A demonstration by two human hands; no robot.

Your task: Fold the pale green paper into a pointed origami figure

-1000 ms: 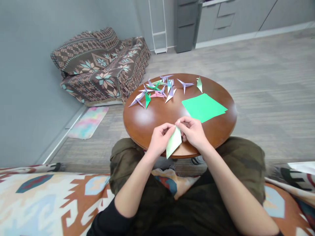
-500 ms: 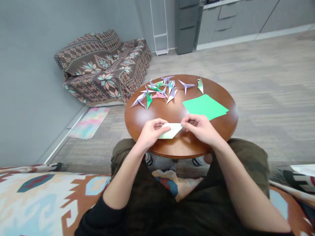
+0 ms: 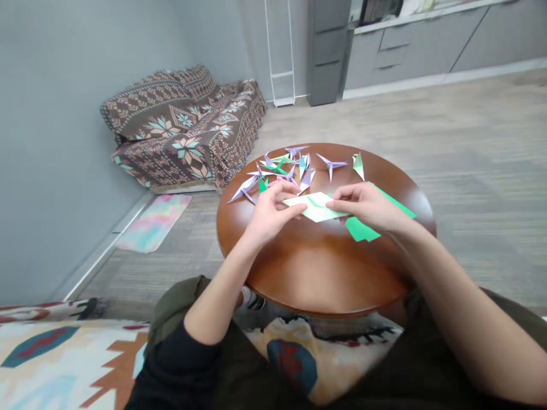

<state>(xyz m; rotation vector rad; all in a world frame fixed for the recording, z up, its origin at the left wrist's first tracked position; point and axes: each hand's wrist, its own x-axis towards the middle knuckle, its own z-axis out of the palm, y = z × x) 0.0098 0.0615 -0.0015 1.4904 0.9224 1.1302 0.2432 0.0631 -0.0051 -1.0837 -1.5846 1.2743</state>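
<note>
Between my two hands is a pale green folded paper, a flat diamond-like shape with a crease showing at its middle. My left hand pinches its left end, thumb on top. My right hand grips the right end the same way. Both hold it above the round brown table. Partly hidden behind my right hand lies a stack of bright green paper sheets. Several folded paper cranes in purple, green and pink lie beyond my left hand, among them a purple crane and a light green crane.
A sofa under a patterned cover stands at the far left, with a pastel mat on the floor near it. Grey cabinets line the back. My knees are close to the table's front edge.
Both hands have lifted the pale green paper up and away from me, and it now shows a wider diamond with a crease. The view has shifted, with more of the table's front showing.
</note>
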